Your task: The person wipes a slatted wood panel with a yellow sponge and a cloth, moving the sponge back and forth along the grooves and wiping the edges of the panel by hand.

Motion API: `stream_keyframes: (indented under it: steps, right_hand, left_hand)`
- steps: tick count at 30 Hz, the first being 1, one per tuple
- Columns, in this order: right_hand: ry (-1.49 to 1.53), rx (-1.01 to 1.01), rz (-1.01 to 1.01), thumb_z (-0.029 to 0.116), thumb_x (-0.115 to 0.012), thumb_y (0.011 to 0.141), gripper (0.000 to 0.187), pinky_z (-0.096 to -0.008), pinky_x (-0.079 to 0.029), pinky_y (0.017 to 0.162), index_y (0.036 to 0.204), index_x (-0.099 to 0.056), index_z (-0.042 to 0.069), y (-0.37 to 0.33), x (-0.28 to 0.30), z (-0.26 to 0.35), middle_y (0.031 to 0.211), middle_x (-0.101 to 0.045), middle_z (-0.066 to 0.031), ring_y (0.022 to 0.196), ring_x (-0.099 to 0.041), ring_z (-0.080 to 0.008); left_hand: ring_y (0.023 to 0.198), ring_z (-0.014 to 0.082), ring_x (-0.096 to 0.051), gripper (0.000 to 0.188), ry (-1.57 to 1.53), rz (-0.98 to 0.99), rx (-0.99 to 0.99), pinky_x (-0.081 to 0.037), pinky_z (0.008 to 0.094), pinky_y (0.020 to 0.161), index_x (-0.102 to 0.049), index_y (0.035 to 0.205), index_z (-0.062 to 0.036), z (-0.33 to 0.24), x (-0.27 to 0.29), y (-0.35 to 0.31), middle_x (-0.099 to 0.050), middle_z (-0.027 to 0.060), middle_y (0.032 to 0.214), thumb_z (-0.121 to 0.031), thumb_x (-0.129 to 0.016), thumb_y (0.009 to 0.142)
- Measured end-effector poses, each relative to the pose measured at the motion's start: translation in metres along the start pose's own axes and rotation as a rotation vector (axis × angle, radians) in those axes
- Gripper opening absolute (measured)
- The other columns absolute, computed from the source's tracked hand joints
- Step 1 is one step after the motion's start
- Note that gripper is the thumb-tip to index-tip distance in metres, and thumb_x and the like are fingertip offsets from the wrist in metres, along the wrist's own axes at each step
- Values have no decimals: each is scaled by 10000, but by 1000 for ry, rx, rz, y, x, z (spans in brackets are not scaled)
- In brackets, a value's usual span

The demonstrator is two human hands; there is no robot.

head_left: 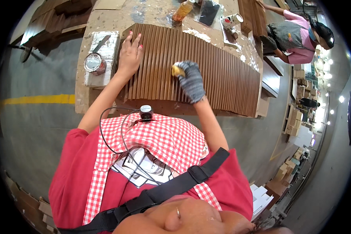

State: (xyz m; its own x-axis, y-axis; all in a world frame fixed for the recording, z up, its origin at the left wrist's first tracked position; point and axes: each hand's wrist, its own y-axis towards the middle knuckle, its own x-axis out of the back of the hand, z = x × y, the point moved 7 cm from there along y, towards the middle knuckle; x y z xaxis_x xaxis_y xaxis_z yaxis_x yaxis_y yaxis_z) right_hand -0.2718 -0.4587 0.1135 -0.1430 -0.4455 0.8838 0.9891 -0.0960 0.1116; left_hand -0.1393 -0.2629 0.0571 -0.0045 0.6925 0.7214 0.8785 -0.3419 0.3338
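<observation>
Rubbing is the step in hand: the gloved right hand [191,80], grip clamped on a small yellow sponge pad [178,71], presses the brown ribbed wooden panel [222,74] lying on the desk [105,17]. The bare left hand [129,54], fingers apart, braces it. Next stroke likely calls for steady pressure along the grooves.

The fluted wooden panel [206,66] is dark brown with lengthwise ribs. The right hand [191,80] wears a grey speckled knit glove and presses a yellow sponge [178,70]. The left hand [129,54] has pink-red nails. A silver tin [94,63] stands near the bench's [105,17] paint-spattered beige left edge. The apron [160,136] is red-and-white check.
</observation>
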Motion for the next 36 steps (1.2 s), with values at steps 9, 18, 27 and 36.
stream_keyframes:
  steps: [9, 18, 27, 36]
  right_hand:
    - [-78, 71, -95, 105, -699, 777, 289, -391, -468, 933, 1065, -685, 130, 161, -13, -76, 1035, -661, -136, 984, -605, -318]
    - [206, 27, -131, 182, -706, 793, 259, -413, -474, 889, 1014, -695, 49, 176, 1, -48, 995, -660, -174, 952, -621, -323]
    - [-44, 11, 68, 128, -702, 787, 282, -393, -449, 928, 1068, -683, 115, 90, -27, -38, 1033, -633, -138, 987, -579, -303]
    - [-40, -31, 333, 81, -728, 757, 379, -368, -452, 970, 1128, -649, 82, -71, -4, 36, 1080, -610, -118, 1033, -558, -291]
  left_hand:
    - [1269, 384, -378, 439, -24, -22, -26, -340, 473, 1048, -427, 1385, -97, -9, 3, 5, -352, 202, 1414, -236, -449, 969]
    - [1263, 390, -385, 447, -13, -19, 11, -349, 479, 1040, -415, 1398, -116, 7, 3, -2, -351, 188, 1419, -227, -449, 967]
    - [1262, 388, -390, 430, -6, -11, -15, -349, 487, 1038, -414, 1399, -125, 11, -4, 2, -345, 189, 1426, -248, -407, 987]
    - [1289, 379, -365, 430, 11, 19, -1, -341, 481, 1053, -403, 1409, -135, 17, -6, 1, -330, 200, 1427, -243, -394, 993]
